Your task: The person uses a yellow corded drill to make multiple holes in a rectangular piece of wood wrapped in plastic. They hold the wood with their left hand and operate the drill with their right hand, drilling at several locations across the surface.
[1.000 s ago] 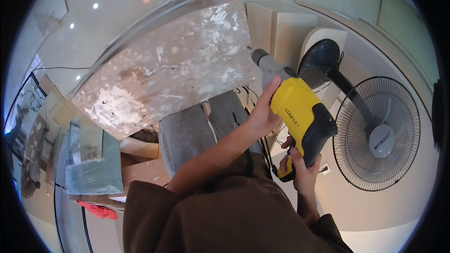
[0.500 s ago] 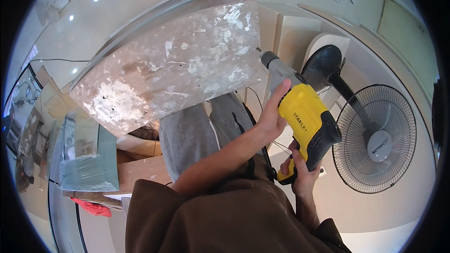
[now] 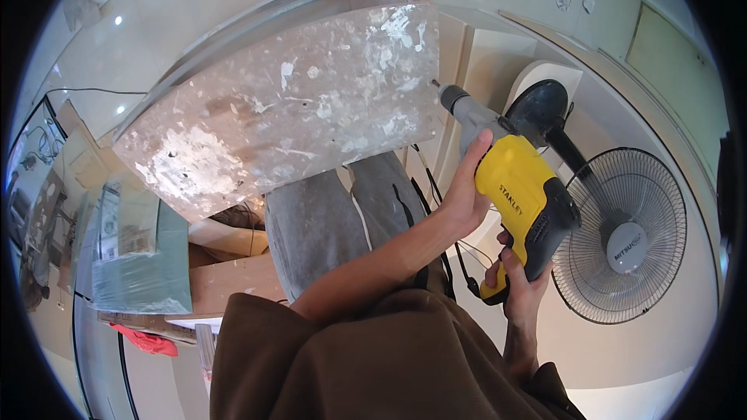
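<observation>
A yellow and black power drill (image 3: 510, 171) with a grey front is held between my two hands, tilted up and to the left. My left hand (image 3: 468, 196) grips its body just behind the grey front part, thumb up along the side and fingers mostly hidden beneath. My right hand (image 3: 527, 292) is wrapped round the handle at the lower end. The thin bit (image 3: 436, 83) points at the right edge of a paint-splattered board (image 3: 311, 109); whether they touch I cannot tell. A black cord (image 3: 464, 268) runs by the handle.
A black standing fan (image 3: 626, 249) stands close on the right, its round base (image 3: 537, 105) beyond the drill. On the left lie a film-wrapped greenish panel (image 3: 148, 284) and a red cloth (image 3: 146, 340). My grey-trousered legs (image 3: 315, 225) are below the board.
The drill and both hands sit slightly farther right in the view, and the board has shifted a little the same way. More of the black cord shows. The grip is unchanged.
</observation>
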A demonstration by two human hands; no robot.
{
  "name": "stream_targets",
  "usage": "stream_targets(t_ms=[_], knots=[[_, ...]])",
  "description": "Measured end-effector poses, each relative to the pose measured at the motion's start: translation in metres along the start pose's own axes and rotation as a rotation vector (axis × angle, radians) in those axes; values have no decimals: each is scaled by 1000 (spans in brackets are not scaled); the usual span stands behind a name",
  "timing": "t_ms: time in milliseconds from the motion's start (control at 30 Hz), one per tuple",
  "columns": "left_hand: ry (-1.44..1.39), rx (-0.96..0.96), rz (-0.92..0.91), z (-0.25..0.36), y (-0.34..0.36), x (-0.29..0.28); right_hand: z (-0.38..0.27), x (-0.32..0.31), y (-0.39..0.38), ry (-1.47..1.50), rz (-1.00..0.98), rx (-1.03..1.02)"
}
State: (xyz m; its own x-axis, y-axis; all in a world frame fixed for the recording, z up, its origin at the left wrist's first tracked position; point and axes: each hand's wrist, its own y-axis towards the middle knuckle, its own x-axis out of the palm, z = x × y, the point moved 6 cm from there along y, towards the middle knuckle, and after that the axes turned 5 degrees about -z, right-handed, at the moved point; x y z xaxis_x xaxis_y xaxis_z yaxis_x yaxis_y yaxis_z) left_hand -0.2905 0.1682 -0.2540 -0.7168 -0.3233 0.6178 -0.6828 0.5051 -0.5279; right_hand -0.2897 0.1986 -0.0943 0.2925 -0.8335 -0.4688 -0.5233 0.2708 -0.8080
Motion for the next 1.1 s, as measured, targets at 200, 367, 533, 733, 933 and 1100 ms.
stream_targets(t_ms=[200, 367, 533, 733, 933, 1100], knots=[[19, 10, 22, 2, 1, 3, -2, -1, 1, 32, -14, 2], [25, 31, 33, 0, 2, -2, 0, 0, 1, 63, -3, -13], [9, 19, 20, -2, 2, -3, -1, 1, 1, 8, -32, -9], [-15, 16, -6, -1, 1, -2, -7, 8, -4, -11, -5, -3], [-16, 33, -9, -2, 1, -2, -17, 10, -7, -115, 3, -41], [-4, 15, 2, -5, -6, 0, -18, 9, -11, -128, 11, -53]])
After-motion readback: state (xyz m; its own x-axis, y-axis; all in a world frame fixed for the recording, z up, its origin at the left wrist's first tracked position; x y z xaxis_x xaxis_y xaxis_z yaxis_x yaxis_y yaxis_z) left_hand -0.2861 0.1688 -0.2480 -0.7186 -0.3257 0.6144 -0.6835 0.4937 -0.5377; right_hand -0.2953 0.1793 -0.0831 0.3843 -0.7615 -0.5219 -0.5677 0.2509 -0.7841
